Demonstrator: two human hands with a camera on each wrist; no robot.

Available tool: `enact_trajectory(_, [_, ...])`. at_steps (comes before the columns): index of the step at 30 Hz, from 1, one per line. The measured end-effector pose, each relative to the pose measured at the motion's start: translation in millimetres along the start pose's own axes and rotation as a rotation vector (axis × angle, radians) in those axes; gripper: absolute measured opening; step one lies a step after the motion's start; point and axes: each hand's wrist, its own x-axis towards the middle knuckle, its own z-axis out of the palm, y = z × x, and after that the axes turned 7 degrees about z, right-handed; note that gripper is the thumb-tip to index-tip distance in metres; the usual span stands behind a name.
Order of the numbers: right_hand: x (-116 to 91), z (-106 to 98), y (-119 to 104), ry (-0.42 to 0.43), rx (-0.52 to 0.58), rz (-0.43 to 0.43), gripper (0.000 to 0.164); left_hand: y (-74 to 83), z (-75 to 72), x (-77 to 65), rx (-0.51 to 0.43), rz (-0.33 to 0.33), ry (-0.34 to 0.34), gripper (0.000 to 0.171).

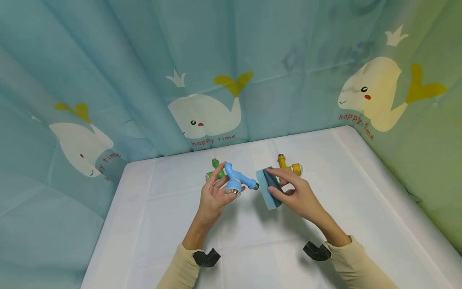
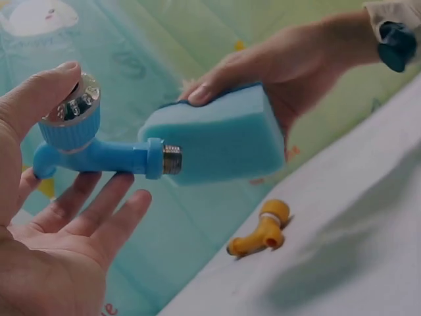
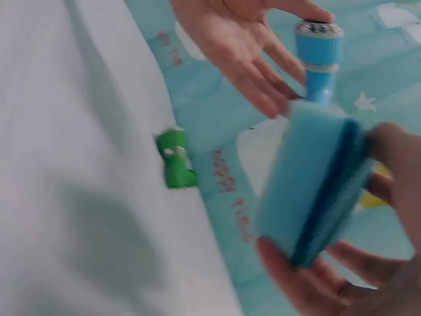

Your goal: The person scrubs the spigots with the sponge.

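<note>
Above the table, my left hand (image 1: 213, 200) holds a blue plastic tap (image 1: 234, 176) between the thumb on its knob and the fingers beneath. The tap's threaded metal end points right, toward a blue sponge (image 1: 267, 192) with a darker scouring layer. My right hand (image 1: 301, 198) grips that sponge by its edges, thumb and fingers on either side. In the left wrist view the sponge (image 2: 217, 145) appears behind the tap's threaded end (image 2: 172, 160); whether they touch I cannot tell. The right wrist view shows the sponge (image 3: 309, 184) partly covering the tap (image 3: 320, 59).
A green tap (image 1: 215, 163) lies on the white-covered table (image 1: 173, 224) behind my left hand. Beyond my right hand lies a yellow tap (image 1: 283, 160). Curtains (image 1: 144, 80) printed with whales close off the back and both sides.
</note>
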Motion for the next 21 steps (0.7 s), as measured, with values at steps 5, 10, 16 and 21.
enact_trajectory(5, [-6.3,12.4,-3.1,0.059,0.215,0.085,0.055,-1.5,4.8,0.2,-0.019,0.01,0.014,0.1])
enact_trajectory(10, [-8.1,26.4,-9.4,0.006,0.507,0.243,0.055,-2.5,10.4,1.2,-0.078,0.027,0.036,0.103])
enact_trajectory(16, [-7.9,32.8,-11.6,0.012,0.67,0.355,0.055,-0.2,11.7,1.8,-0.12,0.06,0.034,0.102])
enact_trajectory(21, [-5.0,34.4,-14.7,-0.064,0.701,0.349,0.057,3.0,11.4,1.5,-0.134,0.071,0.033,0.099])
